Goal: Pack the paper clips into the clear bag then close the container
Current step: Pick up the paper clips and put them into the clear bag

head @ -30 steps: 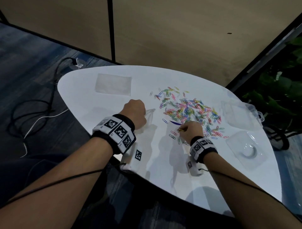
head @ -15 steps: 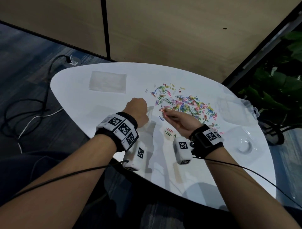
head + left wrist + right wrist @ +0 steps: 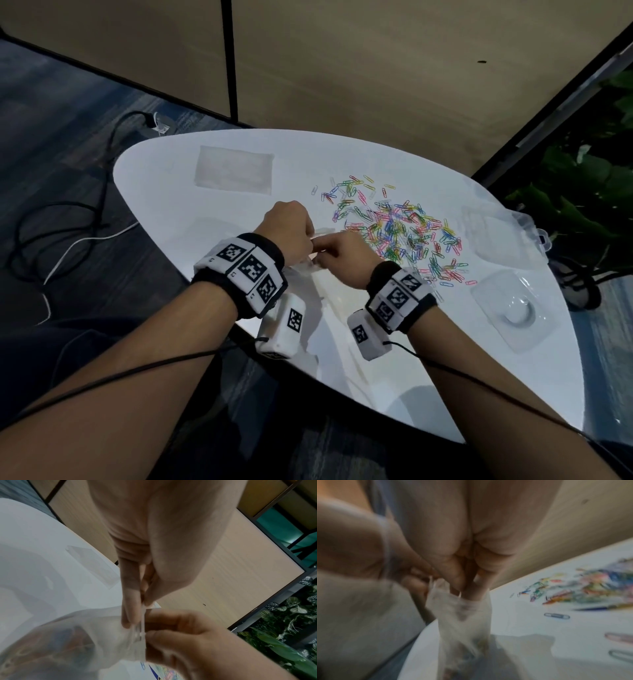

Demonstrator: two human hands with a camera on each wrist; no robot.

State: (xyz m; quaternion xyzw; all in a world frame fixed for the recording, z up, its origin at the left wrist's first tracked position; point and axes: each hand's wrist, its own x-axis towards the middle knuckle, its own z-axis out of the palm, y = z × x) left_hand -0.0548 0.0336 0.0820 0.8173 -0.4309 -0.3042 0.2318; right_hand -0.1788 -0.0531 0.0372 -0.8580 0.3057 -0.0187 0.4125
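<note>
A heap of coloured paper clips lies on the white table; it shows blurred in the right wrist view as paper clips. Near the front edge, my left hand pinches the rim of the clear bag between thumb and finger and holds it upright. The left wrist view shows that pinch by my left hand on the bag, with coloured clips inside. My right hand meets it at the bag's mouth. Its pinched fingertips dip into the bag; a thin sliver shows between them.
A second clear bag lies flat at the table's far left. At the right stand an open clear plastic box and a clear lid. Loose clips lie near the bag. Cables run over the floor on the left.
My right hand picked clips from the heap's near edge, then carried them left to the bag's mouth. The left hand kept its hold on the bag.
</note>
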